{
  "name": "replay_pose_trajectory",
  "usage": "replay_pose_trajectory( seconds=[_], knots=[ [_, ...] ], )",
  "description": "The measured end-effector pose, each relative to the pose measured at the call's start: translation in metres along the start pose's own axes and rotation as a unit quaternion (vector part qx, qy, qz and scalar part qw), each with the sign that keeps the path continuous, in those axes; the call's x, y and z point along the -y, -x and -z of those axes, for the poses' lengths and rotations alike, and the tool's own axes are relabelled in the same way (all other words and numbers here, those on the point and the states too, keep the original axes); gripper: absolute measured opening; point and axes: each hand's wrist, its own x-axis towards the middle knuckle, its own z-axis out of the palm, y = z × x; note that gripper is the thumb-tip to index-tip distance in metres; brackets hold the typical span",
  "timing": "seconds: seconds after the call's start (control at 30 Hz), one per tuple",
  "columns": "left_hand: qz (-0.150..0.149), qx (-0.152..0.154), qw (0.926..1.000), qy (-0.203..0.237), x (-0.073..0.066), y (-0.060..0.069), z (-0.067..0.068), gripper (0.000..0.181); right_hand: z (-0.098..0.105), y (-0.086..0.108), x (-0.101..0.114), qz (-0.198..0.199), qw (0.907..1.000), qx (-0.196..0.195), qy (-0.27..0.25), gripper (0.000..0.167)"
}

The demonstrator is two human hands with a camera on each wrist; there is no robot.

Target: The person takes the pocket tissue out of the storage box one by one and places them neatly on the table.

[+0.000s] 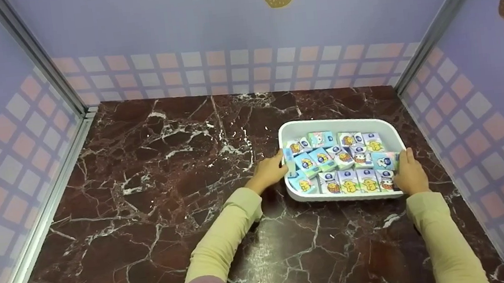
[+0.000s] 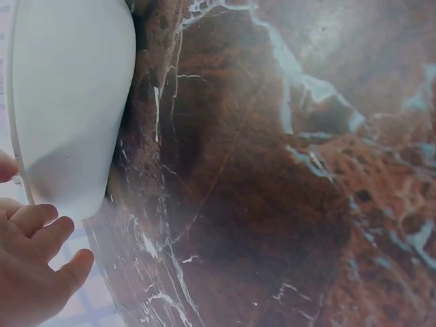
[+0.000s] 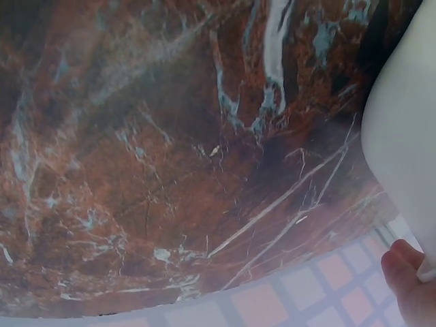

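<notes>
A white plastic tub [image 1: 384, 126] holds several small tissue packs [image 1: 322, 159] with blue, white and purple cartoon wrappers. My left hand [image 1: 268, 172] grips its left rim; in the left wrist view, the curled fingers of that hand [image 2: 37, 259] lie against the outer wall of the tub [image 2: 75, 102]. At the opposite end, my right hand [image 1: 411, 176] holds the right rim, beside a blue pack lying on top of the others. The right wrist view catches only some fingertips of this hand [image 3: 405, 279] at the edge of the tub [image 3: 405, 129].
The tub is over the right part of a dark red marbled tabletop [image 1: 167, 178]. Purple panels with pink and white checks [image 1: 216, 72] enclose the back and both sides. Grey metal posts [image 1: 443, 18] stand in the corners.
</notes>
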Motion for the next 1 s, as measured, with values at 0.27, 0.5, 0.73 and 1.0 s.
replay_pose_trajectory(
  seconds=[0.27,0.5,0.73,1.0],
  knots=[
    [0.006,-0.001,1.0000,0.006,0.003,0.009,0.000,0.062,-0.002,0.006,0.006,-0.002,1.0000,-0.001,-0.008,0.069],
    [0.004,-0.009,0.9999,0.013,0.004,0.020,0.000,0.062,-0.001,0.012,0.010,-0.002,0.9998,-0.004,-0.019,0.068],
    [0.012,-0.014,0.9998,0.001,0.003,0.023,-0.001,0.062,0.000,0.012,0.011,-0.004,0.9998,0.007,-0.019,0.068],
    [-0.004,-0.017,0.9994,-0.029,0.000,0.025,0.003,0.061,0.001,0.011,0.010,0.020,0.9994,-0.024,-0.015,0.066]
  ],
)
